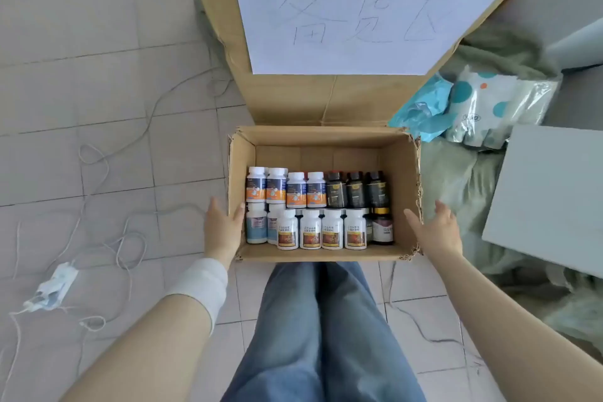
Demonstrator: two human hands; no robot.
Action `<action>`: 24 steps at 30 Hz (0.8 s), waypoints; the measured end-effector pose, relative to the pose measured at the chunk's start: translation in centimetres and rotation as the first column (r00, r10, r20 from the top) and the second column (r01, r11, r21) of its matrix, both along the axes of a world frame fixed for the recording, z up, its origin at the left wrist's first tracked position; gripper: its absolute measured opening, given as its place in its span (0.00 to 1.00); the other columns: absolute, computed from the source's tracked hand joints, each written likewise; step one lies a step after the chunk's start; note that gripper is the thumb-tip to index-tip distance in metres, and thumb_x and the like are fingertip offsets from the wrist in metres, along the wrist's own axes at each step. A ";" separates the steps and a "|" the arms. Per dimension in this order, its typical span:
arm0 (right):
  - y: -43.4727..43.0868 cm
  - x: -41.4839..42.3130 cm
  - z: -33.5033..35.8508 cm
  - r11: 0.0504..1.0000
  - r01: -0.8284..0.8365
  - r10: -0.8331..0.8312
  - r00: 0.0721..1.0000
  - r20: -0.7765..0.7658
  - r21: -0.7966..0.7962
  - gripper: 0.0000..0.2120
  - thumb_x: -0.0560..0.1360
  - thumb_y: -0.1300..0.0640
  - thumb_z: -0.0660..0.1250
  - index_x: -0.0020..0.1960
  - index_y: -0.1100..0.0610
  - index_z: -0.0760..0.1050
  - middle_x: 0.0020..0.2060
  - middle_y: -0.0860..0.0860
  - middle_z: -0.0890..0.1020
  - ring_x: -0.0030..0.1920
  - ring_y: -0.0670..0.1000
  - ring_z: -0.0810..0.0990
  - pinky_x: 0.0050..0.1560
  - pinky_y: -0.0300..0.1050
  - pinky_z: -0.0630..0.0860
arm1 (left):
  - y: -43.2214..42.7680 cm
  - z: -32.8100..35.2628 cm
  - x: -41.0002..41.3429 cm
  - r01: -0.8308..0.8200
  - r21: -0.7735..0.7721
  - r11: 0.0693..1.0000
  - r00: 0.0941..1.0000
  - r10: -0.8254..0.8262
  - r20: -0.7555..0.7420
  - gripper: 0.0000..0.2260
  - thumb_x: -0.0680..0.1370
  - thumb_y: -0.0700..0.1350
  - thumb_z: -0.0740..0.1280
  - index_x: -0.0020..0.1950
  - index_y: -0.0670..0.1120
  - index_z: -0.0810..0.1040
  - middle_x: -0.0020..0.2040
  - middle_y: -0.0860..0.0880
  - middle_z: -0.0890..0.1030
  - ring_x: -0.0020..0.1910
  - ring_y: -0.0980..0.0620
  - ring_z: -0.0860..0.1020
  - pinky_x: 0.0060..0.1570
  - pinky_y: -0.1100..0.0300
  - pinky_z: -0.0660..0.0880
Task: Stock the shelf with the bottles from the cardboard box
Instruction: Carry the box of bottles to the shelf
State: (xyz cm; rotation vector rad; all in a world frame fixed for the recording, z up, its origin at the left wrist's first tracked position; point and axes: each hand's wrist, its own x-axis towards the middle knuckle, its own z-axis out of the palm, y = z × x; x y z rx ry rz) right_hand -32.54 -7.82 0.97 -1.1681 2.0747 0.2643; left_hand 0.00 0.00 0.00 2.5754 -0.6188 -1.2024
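An open cardboard box [399, 170] stands on the tiled floor in front of my knees. Several bottles lie inside in two rows: white ones with orange and blue labels [296, 190], dark ones [355, 190], white ones with red-brown labels [310, 229], and a dark red one with a gold cap [382, 227]. My left hand [222, 228] lies flat against the outside of the box's left wall, its thumb at the rim. My right hand [437, 228] is spread at the right wall with straight fingers, the thumb over the rim. No shelf is in view.
A large cardboard box [293, 98] with a handwritten white sheet [352, 10] stands right behind. White cables [107, 173] and a face mask [54, 287] lie on the floor at left. Green cloth [456, 179], plastic packs [489, 108] and a grey panel [551, 202] crowd the right.
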 end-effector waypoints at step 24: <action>-2.6 -2.0 -5.7 0.908 -0.281 0.318 0.945 -0.076 0.311 0.20 0.82 0.54 0.51 0.64 0.67 0.71 0.55 0.66 0.77 0.58 0.64 0.76 0.49 0.50 0.72 | -1.3 -5.0 2.9 0.316 0.317 0.894 0.941 -0.339 0.020 0.19 0.82 0.47 0.57 0.60 0.32 0.74 0.58 0.32 0.78 0.58 0.35 0.75 0.56 0.52 0.70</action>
